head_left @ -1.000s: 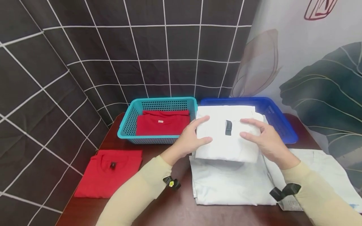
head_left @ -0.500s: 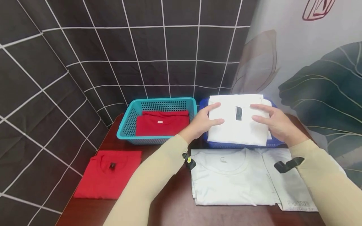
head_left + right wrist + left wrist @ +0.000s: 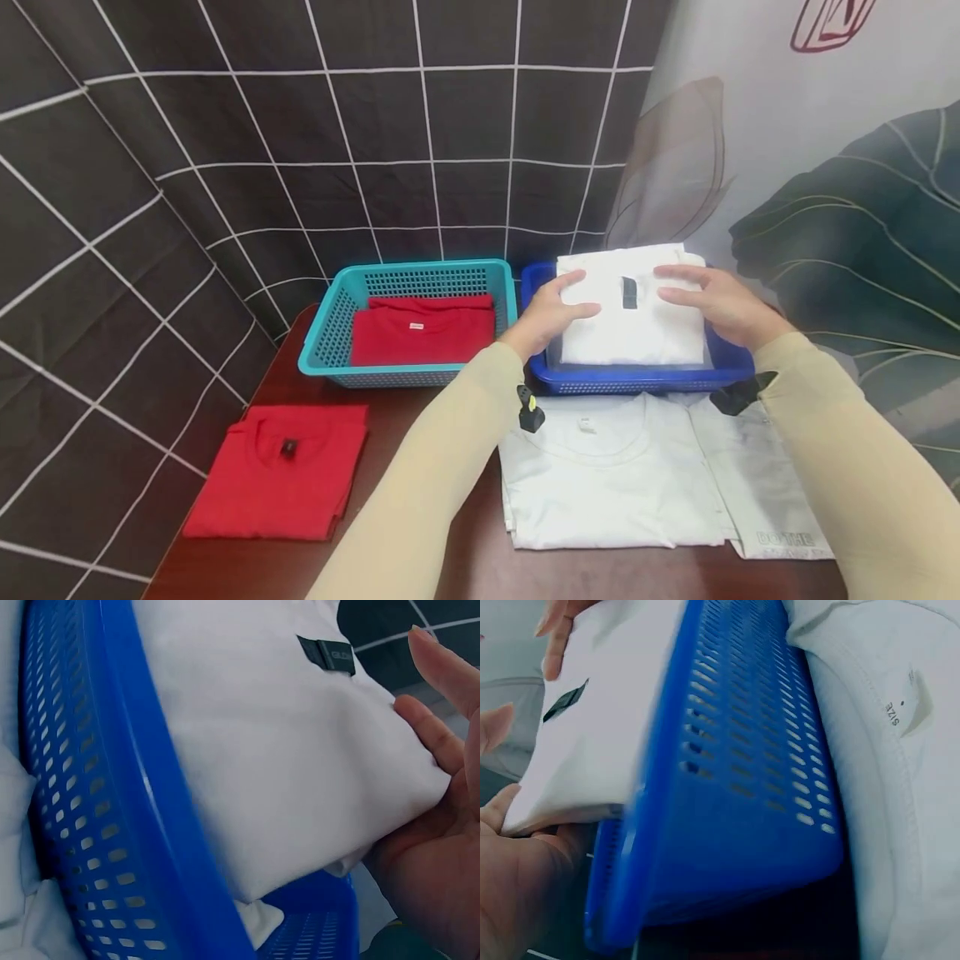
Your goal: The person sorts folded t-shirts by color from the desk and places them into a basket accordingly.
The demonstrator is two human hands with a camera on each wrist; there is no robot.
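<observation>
A folded white T-shirt with a dark neck label lies level inside the blue basket. My left hand grips its left side, and my right hand holds its right side. On both sides fingers lie over the top. In the left wrist view, part of the left hand passes under the shirt's edge. The right wrist view has the shirt's corner in the right palm, and more white cloth shows below it in the basket.
Left of the blue basket stands a teal basket with folded red clothing. A folded red shirt lies on the brown table at left. Folded white shirts lie in front of the blue basket. A gridded dark cloth hangs behind.
Both hands have carried the folded white T-shirt away from the body and slightly right, from above the white shirts on the table, then lowered it into the blue basket.
</observation>
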